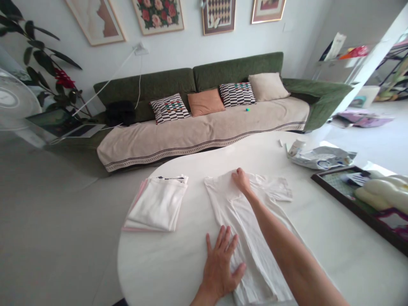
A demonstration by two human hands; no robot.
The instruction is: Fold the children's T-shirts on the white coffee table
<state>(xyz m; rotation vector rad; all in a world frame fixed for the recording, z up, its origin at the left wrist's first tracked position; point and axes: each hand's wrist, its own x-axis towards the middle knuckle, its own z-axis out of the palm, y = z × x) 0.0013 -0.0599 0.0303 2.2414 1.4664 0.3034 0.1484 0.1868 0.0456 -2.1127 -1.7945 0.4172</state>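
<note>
A white T-shirt (251, 238) lies spread on the white round table (318, 221), its left side folded inward. My left hand (221, 263) rests flat on the shirt's near left edge, fingers spread. My right hand (241, 179) reaches far across to the shirt's collar end, fingers curled down on the cloth. To the left lies a stack of folded white clothes (157, 204) with a pink piece underneath.
A dark framed tray (344, 197) with pale objects sits at the table's right edge. Crumpled plastic packaging (318, 157) lies at the far right of the table. Beyond stands a green sofa (204, 110) with several cushions; a fan (12, 102) and a plant (47, 63) stand at left.
</note>
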